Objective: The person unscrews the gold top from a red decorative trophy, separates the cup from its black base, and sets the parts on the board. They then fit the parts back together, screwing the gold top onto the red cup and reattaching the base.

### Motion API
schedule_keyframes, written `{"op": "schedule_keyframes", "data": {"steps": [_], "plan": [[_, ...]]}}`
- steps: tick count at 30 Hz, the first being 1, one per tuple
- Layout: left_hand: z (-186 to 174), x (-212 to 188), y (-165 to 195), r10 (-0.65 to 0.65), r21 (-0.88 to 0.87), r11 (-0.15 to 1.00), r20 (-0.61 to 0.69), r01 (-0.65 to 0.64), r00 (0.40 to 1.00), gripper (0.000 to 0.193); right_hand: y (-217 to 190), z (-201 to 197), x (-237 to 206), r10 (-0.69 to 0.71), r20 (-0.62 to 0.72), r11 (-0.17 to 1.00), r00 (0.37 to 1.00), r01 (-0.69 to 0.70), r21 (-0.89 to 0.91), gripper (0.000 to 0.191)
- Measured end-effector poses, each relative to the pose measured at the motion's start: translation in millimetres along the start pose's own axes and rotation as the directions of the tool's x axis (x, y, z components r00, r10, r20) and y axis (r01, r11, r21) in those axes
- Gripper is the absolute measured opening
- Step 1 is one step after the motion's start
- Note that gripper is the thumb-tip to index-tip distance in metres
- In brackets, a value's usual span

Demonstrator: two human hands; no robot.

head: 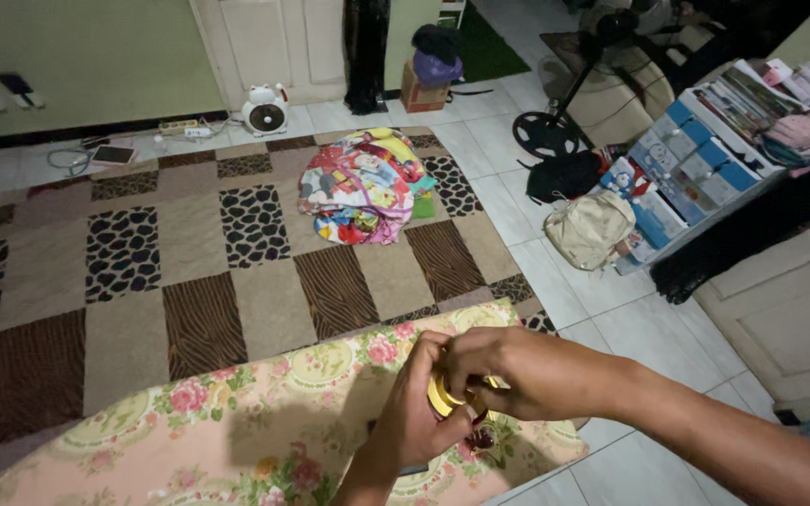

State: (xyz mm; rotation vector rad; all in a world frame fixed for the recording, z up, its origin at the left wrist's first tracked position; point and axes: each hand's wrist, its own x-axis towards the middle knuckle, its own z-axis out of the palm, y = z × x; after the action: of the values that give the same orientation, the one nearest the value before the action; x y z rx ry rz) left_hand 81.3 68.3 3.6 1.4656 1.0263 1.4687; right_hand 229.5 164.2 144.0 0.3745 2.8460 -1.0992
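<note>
Small gold round object [442, 394] betw. both hands, over floral-cloth surface [236, 422]. Left hand [419, 417] cupped beneath, fingers wrapped round it; right hand [508, 370] across top, fingertips pinching rim. Object mostly hidden by fingers, kind unclear in dim light. Both forearms cut off at frame edge, wrists bent inward.

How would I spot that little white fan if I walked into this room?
Start at the big checkered animal-print rug and follow it to its far edge, by the pale wall. There, on the tiled floor in front of the cream door, stands the small white fan. It is the only round-faced white thing there; the things lying near it are flat.
</note>
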Motion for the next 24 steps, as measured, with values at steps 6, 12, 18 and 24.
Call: {"op": "schedule_keyframes", "data": {"steps": [6, 12, 18, 24], "plan": [[5, -18, -27, -0.030, -0.157, 0.987, 0.023, 0.034, 0.999, 0.070, -6, 21, 1, 0.261, -0.135, 0.957, 0.956, -0.275, -0.094, 0.014], [-31, -101, -126, -0.143, 0.203, 0.943, -0.472, 0.265, 0.870, 0.059, 0, 19, -7, 0.372, -0.136, 0.924, 0.918, -0.380, -0.035, 0.021], [10, -164, -189, -0.052, 0.450, 0.869, -0.333, 0.208, 0.941, 0.069, 5, 15, -9, 0.475, -0.160, 0.857, 0.865, -0.496, -0.139, 0.021], [26, -129, -189, -0.067, 0.501, 0.846, -0.238, 0.182, 0.969, 0.071, 5, 14, -9, 0.366, -0.231, 0.918, 0.901, -0.391, -0.068, 0.018]]}}
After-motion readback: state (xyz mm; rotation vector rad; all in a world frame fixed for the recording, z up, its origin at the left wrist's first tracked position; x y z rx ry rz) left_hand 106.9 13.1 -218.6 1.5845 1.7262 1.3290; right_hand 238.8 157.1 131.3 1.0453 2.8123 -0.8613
